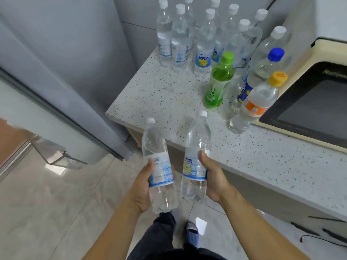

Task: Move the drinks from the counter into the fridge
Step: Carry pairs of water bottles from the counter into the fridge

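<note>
My left hand (143,186) grips a clear water bottle (156,147) with a white cap and blue label. My right hand (213,177) grips a second clear bottle (197,139) with a blue and yellow label. Both bottles are upright, held side by side above the floor in front of the counter's corner. On the speckled counter (155,94) stand several more clear bottles (204,42), a green tea bottle (218,81), a blue-capped bottle (262,72) and an orange-capped bottle (259,100). The grey fridge (62,59) is at the left, its door (62,139) swung open.
A cream microwave (309,109) sits on the counter at the right, close to the bottles. The fridge door's clear shelf bin (56,152) hangs low at the left. Tiled floor (65,203) lies below, with my legs and feet at the bottom centre.
</note>
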Action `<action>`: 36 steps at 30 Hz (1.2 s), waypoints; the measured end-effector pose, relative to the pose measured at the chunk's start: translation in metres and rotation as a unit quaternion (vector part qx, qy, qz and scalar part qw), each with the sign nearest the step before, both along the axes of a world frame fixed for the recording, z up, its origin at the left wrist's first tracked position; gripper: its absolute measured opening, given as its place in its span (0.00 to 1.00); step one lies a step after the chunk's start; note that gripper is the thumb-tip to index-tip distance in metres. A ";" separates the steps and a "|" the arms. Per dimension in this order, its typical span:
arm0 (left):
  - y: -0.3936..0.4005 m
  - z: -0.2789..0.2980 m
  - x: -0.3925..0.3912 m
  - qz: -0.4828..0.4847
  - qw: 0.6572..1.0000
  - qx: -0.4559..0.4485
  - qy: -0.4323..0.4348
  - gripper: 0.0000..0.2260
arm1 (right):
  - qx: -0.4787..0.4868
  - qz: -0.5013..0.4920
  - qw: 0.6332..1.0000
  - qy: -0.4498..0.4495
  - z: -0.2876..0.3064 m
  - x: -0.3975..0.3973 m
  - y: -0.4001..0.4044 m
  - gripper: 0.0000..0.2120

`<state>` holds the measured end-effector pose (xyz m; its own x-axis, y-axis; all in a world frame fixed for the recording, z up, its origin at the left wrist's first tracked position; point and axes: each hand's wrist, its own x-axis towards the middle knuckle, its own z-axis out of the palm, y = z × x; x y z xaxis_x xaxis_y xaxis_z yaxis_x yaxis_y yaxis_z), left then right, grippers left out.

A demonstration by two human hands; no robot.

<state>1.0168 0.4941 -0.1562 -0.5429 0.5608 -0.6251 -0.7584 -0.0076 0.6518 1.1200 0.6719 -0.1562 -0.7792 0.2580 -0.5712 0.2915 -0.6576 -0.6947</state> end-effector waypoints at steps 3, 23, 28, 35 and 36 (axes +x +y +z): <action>-0.023 -0.002 0.027 0.011 0.999 -0.036 0.008 0.36 | -0.013 0.037 0.999 0.011 -0.007 0.010 -0.016 0.39; -0.257 -0.009 0.079 0.355 0.930 -0.086 -0.033 0.31 | 0.071 0.345 0.934 -0.050 -0.016 -0.052 -0.233 0.30; -0.339 -0.003 0.066 0.393 0.918 -0.056 -0.009 0.33 | 0.101 0.401 0.909 -0.038 -0.013 -0.088 -0.322 0.36; -0.457 0.007 0.031 0.443 0.895 -0.047 0.028 0.33 | 0.120 0.452 0.884 -0.016 0.004 -0.137 -0.453 0.33; -0.470 0.008 0.026 0.450 0.891 -0.047 0.028 0.33 | 0.121 0.458 0.881 -0.014 0.006 -0.143 -0.467 0.32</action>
<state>1.0428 0.0241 -0.1481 -0.7777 -0.1712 -0.6049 -0.4396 -0.5398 0.7179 0.9773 0.2047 -0.1507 -0.7098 -0.3546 -0.6086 0.6426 0.0280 -0.7657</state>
